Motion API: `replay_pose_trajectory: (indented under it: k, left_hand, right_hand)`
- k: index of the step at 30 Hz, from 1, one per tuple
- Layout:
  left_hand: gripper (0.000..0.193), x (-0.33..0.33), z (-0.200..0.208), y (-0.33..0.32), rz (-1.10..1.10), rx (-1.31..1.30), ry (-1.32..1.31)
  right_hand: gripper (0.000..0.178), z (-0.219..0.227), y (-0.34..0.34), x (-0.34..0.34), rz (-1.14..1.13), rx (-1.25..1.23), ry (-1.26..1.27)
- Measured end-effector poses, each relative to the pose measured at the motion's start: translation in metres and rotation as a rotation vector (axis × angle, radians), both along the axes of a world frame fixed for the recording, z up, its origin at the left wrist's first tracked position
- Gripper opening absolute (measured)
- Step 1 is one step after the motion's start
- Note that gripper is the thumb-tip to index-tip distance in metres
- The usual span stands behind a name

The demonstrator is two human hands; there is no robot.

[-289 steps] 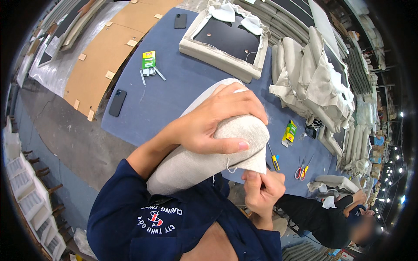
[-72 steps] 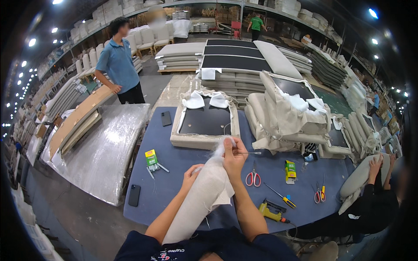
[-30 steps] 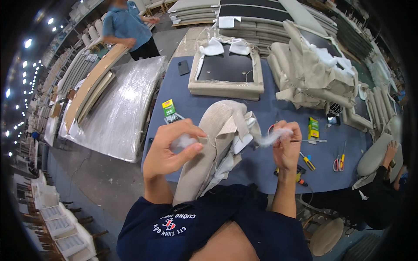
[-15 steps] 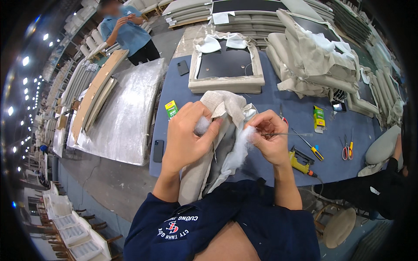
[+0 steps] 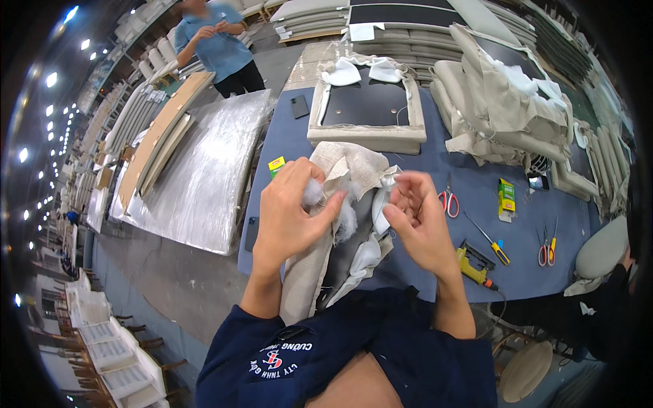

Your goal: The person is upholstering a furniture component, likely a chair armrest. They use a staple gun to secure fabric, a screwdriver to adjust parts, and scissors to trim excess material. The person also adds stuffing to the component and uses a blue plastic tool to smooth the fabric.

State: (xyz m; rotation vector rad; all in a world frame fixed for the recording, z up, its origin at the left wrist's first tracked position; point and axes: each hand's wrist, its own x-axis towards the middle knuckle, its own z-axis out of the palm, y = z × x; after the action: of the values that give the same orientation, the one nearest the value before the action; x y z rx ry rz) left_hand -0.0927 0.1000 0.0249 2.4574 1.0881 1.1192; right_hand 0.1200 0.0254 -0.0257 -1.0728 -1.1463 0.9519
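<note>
An upholstered seat pad (image 5: 303,289) in beige fabric with a dark underside stands on edge against me, its cover loose along the opening. My left hand (image 5: 289,214) curls over its near-left edge, with a wad of white fibre stuffing (image 5: 313,193) between thumb and fingers. More loose white stuffing (image 5: 345,221) sits inside the cover's opening. Beside the pad's white lining (image 5: 382,207), my right hand (image 5: 425,224) is raised with fingers half bent and apart; I see nothing in it.
On the blue table (image 5: 435,268) lie red-handled scissors (image 5: 449,200), a yellow-handled screwdriver (image 5: 500,253), a yellow staple gun (image 5: 473,272), a green-and-yellow box (image 5: 506,198) and phones. Another pad (image 5: 367,136) lies beyond; stacked pads (image 5: 503,102) stand right. A person in blue (image 5: 221,51) stands far left.
My right hand has drawn back from the white stuffing it pinched, and the thin metal rod in it no longer shows. The stuffing now lies in the cover's opening. My left hand keeps its grip.
</note>
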Motion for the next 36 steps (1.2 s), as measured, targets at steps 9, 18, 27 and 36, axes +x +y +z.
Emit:
replay_pose_trajectory:
  k: [9,18,27,36]
  left_hand:
    - [0.033,-0.010,-0.001,0.007,0.061,-0.047,-0.030]
    - [0.026,-0.017,-0.003,0.005,0.020,-0.019,-0.081]
    - [0.017,-0.019,-0.008,0.000,-0.026,0.070,-0.067]
    - [0.012,-0.011,-0.004,-0.011,-0.161,0.156,-0.087]
  right_hand:
    - [0.013,-0.004,-0.020,-0.011,0.040,0.063,-0.366]
    - [0.013,-0.007,-0.010,-0.023,0.020,0.205,-0.522]
    - [0.013,-0.006,-0.008,-0.024,-0.039,0.252,-0.585]
    - [0.016,-0.001,-0.016,-0.022,-0.044,0.287,-0.610]
